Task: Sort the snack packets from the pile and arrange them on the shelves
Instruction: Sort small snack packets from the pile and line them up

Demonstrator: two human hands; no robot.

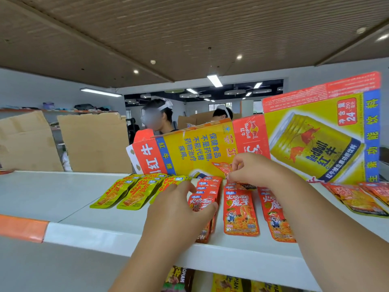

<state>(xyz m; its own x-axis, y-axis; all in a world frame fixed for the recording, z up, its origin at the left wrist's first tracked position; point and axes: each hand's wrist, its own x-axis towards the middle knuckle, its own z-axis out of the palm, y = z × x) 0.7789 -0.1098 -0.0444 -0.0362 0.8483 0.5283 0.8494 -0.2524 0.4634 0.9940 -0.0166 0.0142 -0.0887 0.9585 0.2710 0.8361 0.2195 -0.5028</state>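
Left hand [179, 209] lies flat on top of a stack of red packets [203, 202], fingers spread and reaching toward the yellow-green packets [126, 194], thumb across the stack. It's pressing, not really gripping. Right hand [254, 169] is raised further back, fingertips pinching one red packet [221, 167] just above the next red row [241, 211].

Everything sits in rows on a white shelf [52, 194], with orange packets [357, 199] off to the right. A flattened Red Bull carton [315, 140] stands behind the rows, with brown cardboard [94, 142] further left. There's a strip of orange tape [23, 227] on the shelf edge. Two people stand behind, under a slatted ceiling.
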